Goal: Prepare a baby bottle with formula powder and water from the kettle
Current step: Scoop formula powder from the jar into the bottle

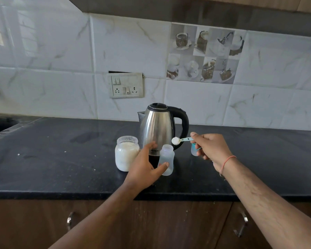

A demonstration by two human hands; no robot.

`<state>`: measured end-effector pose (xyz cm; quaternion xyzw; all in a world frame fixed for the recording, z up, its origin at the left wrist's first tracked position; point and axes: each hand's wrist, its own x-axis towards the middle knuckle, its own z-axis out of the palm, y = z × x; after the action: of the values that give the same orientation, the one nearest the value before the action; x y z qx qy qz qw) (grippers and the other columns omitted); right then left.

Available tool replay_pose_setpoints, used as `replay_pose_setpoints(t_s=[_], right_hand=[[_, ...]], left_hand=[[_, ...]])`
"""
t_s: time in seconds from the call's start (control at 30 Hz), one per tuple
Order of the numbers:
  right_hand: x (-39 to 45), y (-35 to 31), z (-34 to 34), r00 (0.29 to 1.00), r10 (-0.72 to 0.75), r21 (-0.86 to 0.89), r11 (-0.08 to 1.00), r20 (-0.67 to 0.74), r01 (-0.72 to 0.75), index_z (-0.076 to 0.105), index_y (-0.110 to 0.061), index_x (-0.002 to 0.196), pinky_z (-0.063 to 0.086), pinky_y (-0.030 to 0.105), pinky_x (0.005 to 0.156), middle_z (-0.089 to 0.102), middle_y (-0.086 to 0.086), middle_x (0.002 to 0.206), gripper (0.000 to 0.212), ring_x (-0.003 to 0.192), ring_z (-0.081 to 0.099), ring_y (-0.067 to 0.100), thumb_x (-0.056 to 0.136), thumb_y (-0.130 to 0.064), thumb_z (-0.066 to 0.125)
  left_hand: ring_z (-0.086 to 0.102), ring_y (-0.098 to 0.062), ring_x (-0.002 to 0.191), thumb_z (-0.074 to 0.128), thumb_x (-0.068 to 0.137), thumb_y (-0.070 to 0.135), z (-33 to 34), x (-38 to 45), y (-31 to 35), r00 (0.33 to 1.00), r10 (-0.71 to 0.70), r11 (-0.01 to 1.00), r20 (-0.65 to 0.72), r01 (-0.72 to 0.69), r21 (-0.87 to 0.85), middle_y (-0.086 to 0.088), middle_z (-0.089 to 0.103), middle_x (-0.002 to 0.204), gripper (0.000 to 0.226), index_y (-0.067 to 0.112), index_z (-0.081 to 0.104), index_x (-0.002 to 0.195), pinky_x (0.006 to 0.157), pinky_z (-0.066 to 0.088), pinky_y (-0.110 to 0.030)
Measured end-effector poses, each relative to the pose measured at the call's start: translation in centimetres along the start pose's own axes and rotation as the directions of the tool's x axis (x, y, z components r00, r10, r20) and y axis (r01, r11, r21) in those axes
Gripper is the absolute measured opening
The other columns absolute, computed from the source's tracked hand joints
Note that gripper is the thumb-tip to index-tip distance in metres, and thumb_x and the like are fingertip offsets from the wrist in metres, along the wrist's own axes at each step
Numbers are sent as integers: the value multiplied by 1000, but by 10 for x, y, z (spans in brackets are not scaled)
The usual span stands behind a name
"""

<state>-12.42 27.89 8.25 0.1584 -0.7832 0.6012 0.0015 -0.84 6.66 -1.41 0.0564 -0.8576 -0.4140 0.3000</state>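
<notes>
Right hand [211, 147] pinches scoop [179, 140], heaped with powder, just above open bottle [166, 159] near worktop [61, 159] front edge. Left hand [147, 164] cups bottle base, steadying it for tipping. Jar [126, 152], kettle [160, 126] adjacent.

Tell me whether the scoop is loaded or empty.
Loaded: white powder heaps in the scoop, held by the right hand just above the open bottle.
</notes>
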Motion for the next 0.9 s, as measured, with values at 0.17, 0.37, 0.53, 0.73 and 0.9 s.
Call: replay_pose_setpoints(t_s=[0.17,0.37,0.53,0.73,0.9], right_hand=[[0,-3,3,999,-29,-25,999,18,30,83,-11,85,43,26,51,67,-3,62,37,53,61,12,103,-41,72],[-1,-7,9,994,-101,-95,990,34,104,82,-14,81,44,22,50,69,-4,61,38,54,63,13,103,-44,72],[0,-8,11,992,-127,-126,984,26,129,82,-17,80,44,17,49,70,-4,62,37,54,63,12,103,-44,71],[0,-6,14,988,-150,-153,976,34,154,82,-18,77,55,35,66,72,-2,63,38,53,64,14,102,-45,73],[-2,-8,13,979,-202,-213,955,37,206,82,-21,77,64,44,78,74,-1,65,36,53,65,13,101,-46,74]], left_hand=[[61,2,126,86,87,55,5,12,-9,992,-77,997,95,76,11,23,68,137,78,33,52,153,99,48,-15],[66,12,110,86,85,56,7,11,-12,995,-76,997,65,77,-7,28,74,116,54,36,70,133,98,58,-22],[66,10,108,87,84,57,6,8,-12,998,-51,999,30,51,-11,28,73,114,54,36,70,130,91,58,-18],[66,10,106,87,84,57,5,7,-11,998,-53,999,20,53,-6,28,72,112,52,37,69,128,85,55,-13],[67,7,106,87,83,58,6,8,-12,998,-61,998,18,61,-5,27,73,112,52,37,70,128,88,58,-18]])
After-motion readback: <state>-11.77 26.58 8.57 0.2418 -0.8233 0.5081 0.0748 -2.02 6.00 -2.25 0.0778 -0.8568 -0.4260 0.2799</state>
